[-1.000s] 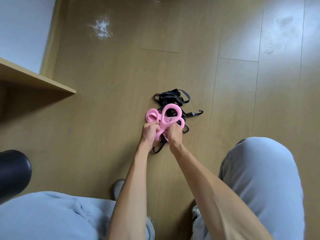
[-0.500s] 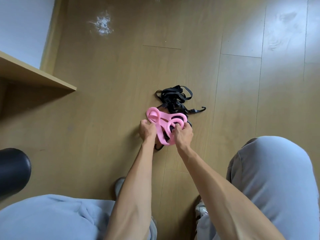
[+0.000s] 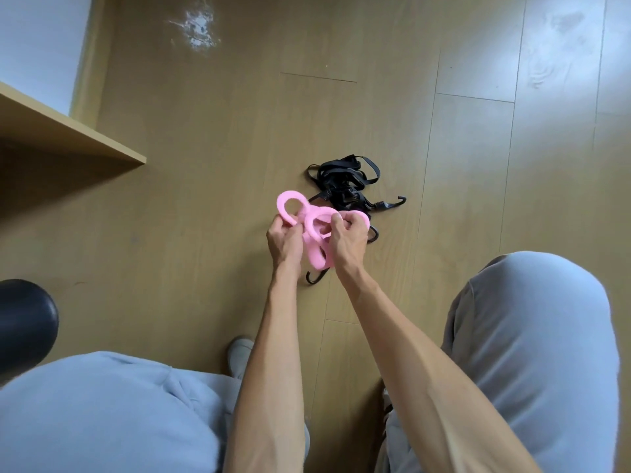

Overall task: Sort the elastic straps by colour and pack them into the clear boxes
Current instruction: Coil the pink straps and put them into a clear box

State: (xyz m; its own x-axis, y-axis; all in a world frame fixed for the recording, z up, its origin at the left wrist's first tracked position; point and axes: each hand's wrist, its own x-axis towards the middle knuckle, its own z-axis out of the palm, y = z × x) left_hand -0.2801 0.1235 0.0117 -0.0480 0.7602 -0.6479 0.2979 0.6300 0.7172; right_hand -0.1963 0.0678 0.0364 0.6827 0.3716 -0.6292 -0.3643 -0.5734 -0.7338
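I see the wooden floor under everything, and on it, just beyond my fingers, the tangle of black straps, one hooked end pointing right and another hook poking out below my hands. The pink strap is bunched between both hands, its loops running left to right, one loop sticking up and left past the left fingers. My left hand pinches the left side with curled fingers, and my right hand grips the right loops likewise.
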